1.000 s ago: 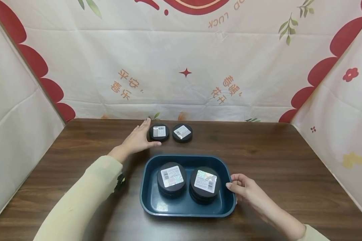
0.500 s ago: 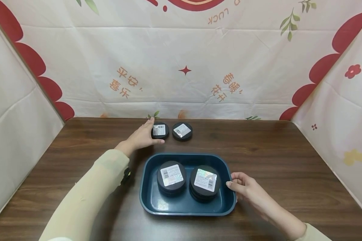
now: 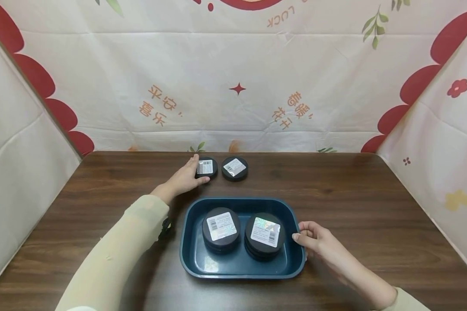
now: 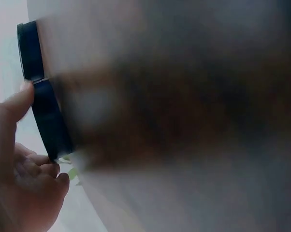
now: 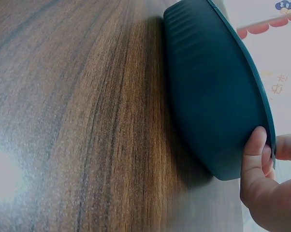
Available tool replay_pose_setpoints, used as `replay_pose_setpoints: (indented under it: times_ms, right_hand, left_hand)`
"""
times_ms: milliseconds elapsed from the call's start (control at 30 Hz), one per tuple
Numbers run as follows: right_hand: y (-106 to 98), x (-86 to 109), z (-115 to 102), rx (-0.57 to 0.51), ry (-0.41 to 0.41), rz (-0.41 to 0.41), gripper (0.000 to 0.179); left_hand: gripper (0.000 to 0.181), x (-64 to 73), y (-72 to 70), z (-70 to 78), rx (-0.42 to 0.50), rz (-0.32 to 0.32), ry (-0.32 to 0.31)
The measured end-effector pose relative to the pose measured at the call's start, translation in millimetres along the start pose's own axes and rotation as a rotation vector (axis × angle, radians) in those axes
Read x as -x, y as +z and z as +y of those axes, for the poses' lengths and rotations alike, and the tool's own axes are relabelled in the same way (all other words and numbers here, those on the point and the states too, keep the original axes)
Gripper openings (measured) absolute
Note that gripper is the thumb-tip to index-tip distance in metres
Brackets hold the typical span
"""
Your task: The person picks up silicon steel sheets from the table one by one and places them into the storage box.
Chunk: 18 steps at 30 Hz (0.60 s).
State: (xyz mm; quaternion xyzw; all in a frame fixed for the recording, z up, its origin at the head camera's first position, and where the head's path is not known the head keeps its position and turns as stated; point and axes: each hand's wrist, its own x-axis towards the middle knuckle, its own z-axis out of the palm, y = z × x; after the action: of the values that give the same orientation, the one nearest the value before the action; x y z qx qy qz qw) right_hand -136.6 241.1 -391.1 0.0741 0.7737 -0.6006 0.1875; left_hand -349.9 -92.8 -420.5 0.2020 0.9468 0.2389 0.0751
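At the table's back edge, my left hand (image 3: 183, 178) grips a flat black round container (image 3: 205, 167) with a white label. The thumb (image 4: 21, 100) is at one side of its rim and the fingers at the other. Just to its right sits a second such container (image 3: 235, 168). My right hand (image 3: 318, 242) pinches the right rim of a dark blue rectangular tray (image 3: 183, 242), thumb over the edge and fingers outside. Inside the tray stand two stacks of larger black round containers, a left stack (image 3: 218, 242) and a right stack (image 3: 253, 250), both labelled on top.
The brown wooden table (image 3: 354, 194) runs back to a hanging white printed cloth (image 3: 233, 60). More cloth hangs at the left and right sides. The tray lies in front of the two small containers, with a strip of table between.
My left hand has moved slightly right and its thumb and fingers have come around the left small container. The right hand stays on the tray rim. The head view has tilted slightly.
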Motion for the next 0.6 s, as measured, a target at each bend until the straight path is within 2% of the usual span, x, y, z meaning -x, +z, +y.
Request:
replay_pose_setpoints:
  times_ms: [133, 333, 600]
  right_hand:
    - [0.8, 0.0, -1.6, 0.011, 0.008, 0.006, 0.047]
    - [1.2, 0.8, -2.9, 0.009, 0.015, 0.011, 0.048]
    - [1.3, 0.2, -2.8, 0.005, 0.003, 0.0, 0.048]
  left_hand:
    - [0.088, -1.3, 1.6, -2.0, -0.009, 0.005, -0.011]
    - [0.092, -2.1, -2.0, -0.7, -0.035, 0.033, -0.053]
    - [0.099, -0.7, -6.0, -0.4, -0.006, 0.033, -0.085]
